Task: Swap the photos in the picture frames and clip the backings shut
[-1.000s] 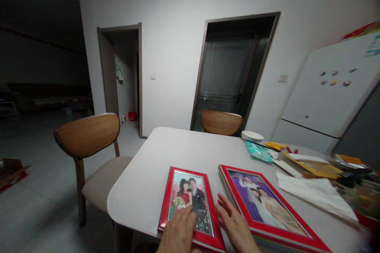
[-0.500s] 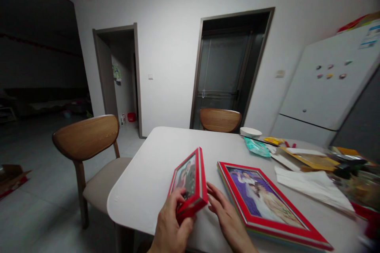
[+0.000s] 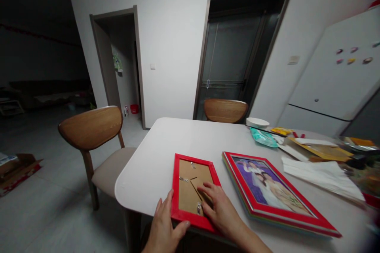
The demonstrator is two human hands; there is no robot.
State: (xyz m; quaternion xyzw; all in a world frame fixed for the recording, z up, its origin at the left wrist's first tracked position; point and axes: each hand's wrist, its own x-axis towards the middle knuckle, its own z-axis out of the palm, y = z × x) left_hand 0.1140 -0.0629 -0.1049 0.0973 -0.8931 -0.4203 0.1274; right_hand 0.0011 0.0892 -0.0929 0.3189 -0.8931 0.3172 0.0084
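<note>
Red-bordered and face down, the small picture frame (image 3: 186,197) lies at the white table's (image 3: 178,136) six o'clock edge, exposing its backing, with a larger framed wedding photo (image 3: 267,185) apart at three o'clock. Open left-hand (image 3: 165,221) fingers brace its seven o'clock corner, seemingly for steadiness; parted, curled right-hand (image 3: 219,210) fingers hover or rest by the six o'clock metal clip (image 3: 199,208), apparently gripping nothing.
</note>
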